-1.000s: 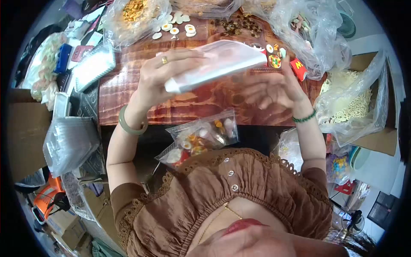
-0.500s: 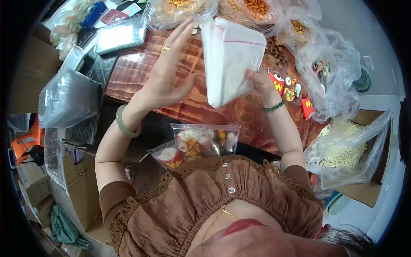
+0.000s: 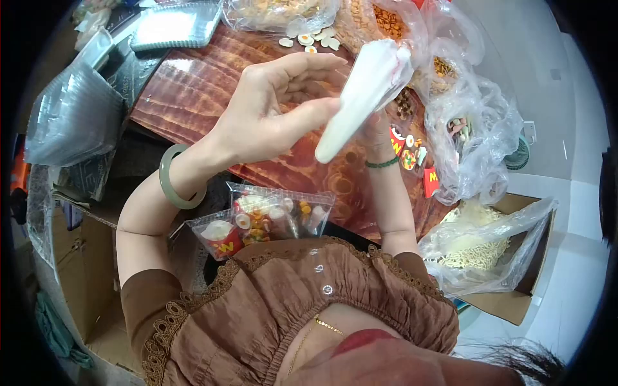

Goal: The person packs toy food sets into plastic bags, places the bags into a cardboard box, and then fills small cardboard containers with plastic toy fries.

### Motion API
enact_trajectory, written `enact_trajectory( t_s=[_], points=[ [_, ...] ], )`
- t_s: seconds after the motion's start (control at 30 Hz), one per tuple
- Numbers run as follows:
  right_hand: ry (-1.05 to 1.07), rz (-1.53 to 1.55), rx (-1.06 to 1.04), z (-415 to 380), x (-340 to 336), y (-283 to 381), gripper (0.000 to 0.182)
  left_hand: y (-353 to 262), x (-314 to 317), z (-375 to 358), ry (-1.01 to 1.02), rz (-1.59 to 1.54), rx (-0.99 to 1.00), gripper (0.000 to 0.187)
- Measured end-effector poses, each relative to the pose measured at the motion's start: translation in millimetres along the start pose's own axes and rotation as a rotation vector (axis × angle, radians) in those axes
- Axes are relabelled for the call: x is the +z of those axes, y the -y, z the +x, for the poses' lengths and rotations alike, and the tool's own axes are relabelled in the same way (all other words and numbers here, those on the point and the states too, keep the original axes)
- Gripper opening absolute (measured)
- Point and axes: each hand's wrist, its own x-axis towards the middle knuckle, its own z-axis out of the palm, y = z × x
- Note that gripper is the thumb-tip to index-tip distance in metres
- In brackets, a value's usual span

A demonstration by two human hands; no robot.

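A thick stack of zip-lock plastic bags (image 3: 367,96) is held tilted above the table, its narrow side toward me. My right hand (image 3: 375,136) grips it from behind, and the stack hides most of its fingers. Beside the stack's left edge is my left hand (image 3: 277,106), thumb and fingers apart, thumb tip right at the bags. Below, on the table to the right, lie a red fries-box piece (image 3: 431,183) and small toy food pieces (image 3: 410,157). Two filled zip bags (image 3: 283,212) rest by my chest, with mini food pieces inside.
Small fried-egg pieces (image 3: 306,40) lie at the table's back, near large bags of orange pieces (image 3: 389,22). Clear plastic trays (image 3: 74,116) stand at left. At right are a crumpled plastic bag (image 3: 473,151) and a cardboard box (image 3: 524,270) holding cream noodle-like pieces (image 3: 476,248).
The stack of bags has turned from its broad face to its edge. My left hand has come down and closer to it, its fingers now bent. The view has shifted slightly.
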Motion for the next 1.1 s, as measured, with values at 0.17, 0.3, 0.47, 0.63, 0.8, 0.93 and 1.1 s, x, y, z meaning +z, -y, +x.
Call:
enact_trajectory(
  t_s=[0.17,0.3,0.47,0.63,0.8,0.93,1.1],
  points=[
    [-0.033,0.079,0.015,-1.2,-12.3,-6.6,0.098,5.1,7.0,-9.1,0.005,0.054,0.054,0.044],
    [-0.118,0.077,0.083,-1.6,-11.0,-5.3,0.100,8.4,9.3,-15.2,0.022,0.068,0.064,0.045],
    [-0.223,0.090,0.138,1.2,-7.1,1.4,0.102,-3.7,16.1,-5.0,0.025,0.074,0.110,0.047],
    [-0.161,-0.066,0.030,3.7,0.3,8.4,0.098,9.4,12.3,-6.4,-0.050,0.017,0.032,0.063],
    [-0.241,-0.208,-0.126,3.9,43.2,27.8,0.056,35.5,-9.4,-10.9,-0.113,-0.017,-0.398,0.059],
    [-0.005,-0.189,0.151,-6.6,25.3,37.3,0.079,62.5,-33.7,-12.0,-0.206,-0.464,-0.627,0.038],
    [0.134,-0.352,-0.002,17.7,-7.9,24.2,0.088,98.8,-48.6,-17.8,-0.156,-1.306,-0.693,0.036]
  ],
)
